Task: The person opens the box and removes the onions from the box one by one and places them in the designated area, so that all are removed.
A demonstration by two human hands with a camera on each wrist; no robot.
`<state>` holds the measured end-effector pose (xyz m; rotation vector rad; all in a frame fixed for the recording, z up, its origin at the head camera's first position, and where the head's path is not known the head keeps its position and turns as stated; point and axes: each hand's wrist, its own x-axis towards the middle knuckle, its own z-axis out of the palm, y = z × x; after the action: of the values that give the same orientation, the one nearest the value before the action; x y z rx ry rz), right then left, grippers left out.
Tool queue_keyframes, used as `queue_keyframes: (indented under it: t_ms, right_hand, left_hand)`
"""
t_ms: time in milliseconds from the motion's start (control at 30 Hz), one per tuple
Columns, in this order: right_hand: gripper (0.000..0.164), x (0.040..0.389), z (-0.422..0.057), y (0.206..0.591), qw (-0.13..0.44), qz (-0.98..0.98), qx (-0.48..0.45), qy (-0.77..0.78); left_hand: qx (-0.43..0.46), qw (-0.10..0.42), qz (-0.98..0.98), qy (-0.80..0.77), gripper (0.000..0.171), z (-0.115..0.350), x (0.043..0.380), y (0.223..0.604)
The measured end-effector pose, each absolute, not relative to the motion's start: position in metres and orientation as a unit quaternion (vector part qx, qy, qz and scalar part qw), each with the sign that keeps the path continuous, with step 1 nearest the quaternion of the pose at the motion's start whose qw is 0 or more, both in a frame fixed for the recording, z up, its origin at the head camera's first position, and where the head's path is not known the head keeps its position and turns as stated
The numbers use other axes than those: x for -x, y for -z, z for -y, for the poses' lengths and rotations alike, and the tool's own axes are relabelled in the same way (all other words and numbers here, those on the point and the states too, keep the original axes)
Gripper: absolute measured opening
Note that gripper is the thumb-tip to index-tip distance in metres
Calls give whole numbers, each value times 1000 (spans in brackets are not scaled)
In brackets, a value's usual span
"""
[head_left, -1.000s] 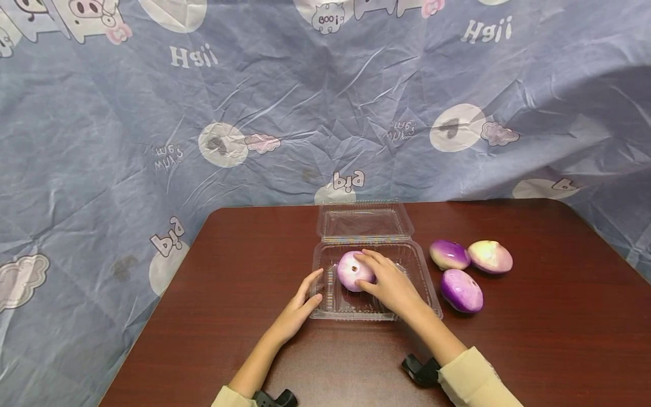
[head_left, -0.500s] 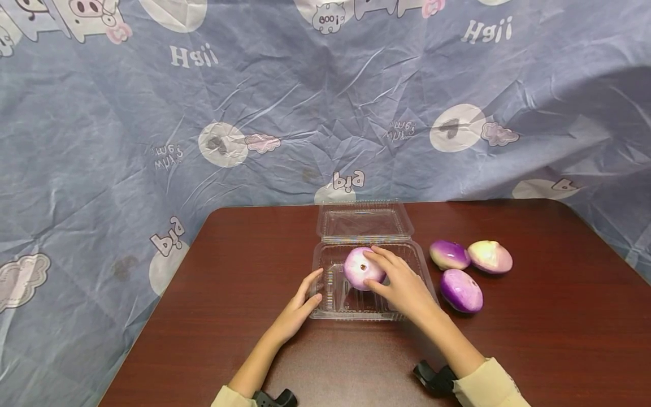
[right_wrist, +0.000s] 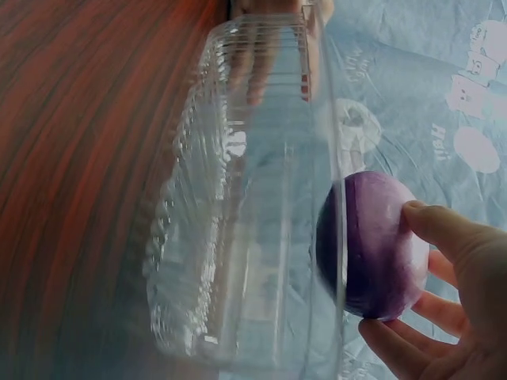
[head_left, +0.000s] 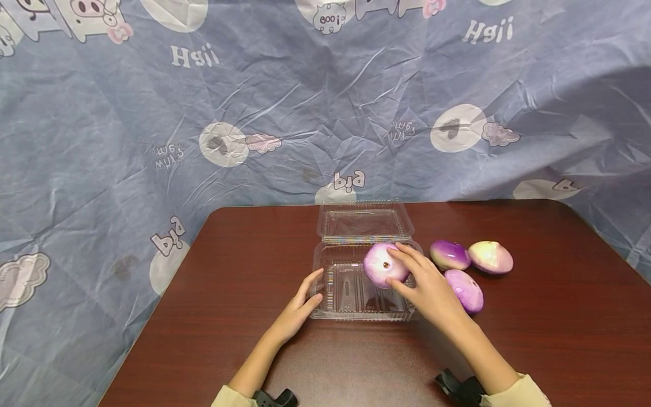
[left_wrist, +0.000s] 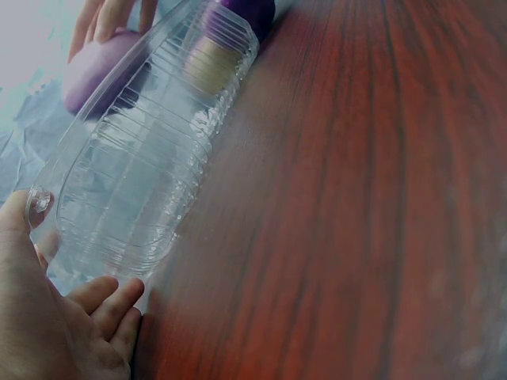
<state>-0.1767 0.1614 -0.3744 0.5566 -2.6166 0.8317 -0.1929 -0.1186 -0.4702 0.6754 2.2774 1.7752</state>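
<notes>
My right hand (head_left: 424,282) holds a rounded purple-and-white onion (head_left: 381,265) between thumb and fingers. The onion is raised over the right half of a clear plastic clamshell box (head_left: 346,314), near its rim; the right wrist view shows the gripped onion (right_wrist: 372,253) beside the box's edge. My left hand (head_left: 295,311) rests against the box's left side, thumb and forefinger spread along the rim. In the left wrist view its other fingers (left_wrist: 111,309) lie low by the end wall. The lid (head_left: 363,223) stands folded back, away from me.
Right of the box, three more onions sit on the dark red wooden table (head_left: 254,249): one purple (head_left: 449,254), one pale (head_left: 490,257), and one nearer (head_left: 465,291), partly hidden by my right hand. A blue printed cloth (head_left: 285,102) hangs behind the table.
The right hand has lifted the onion from inside the box and carried it rightward. More of the box floor shows. The left hand and the other onions have stayed put.
</notes>
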Motion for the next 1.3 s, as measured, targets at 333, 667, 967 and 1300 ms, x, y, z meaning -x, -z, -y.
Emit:
queue_keyframes:
  t_ms: [333, 667, 967, 1300]
  right_hand:
    - [56, 158, -184, 371, 224, 921, -183, -262]
    - [60, 141, -207, 373, 250, 922, -146, -257]
    - [61, 129, -227, 380, 295, 908, -123, -269]
    - [61, 124, -255, 384, 291, 906, -71, -301]
  left_hand:
    - [-227, 92, -761, -600, 53, 118, 193, 470]
    - [-231, 94, -762, -598, 53, 118, 193, 470]
    - [-232, 94, -762, -597, 53, 118, 192, 469]
    - [-227, 97, -762, -599, 53, 118, 189, 462]
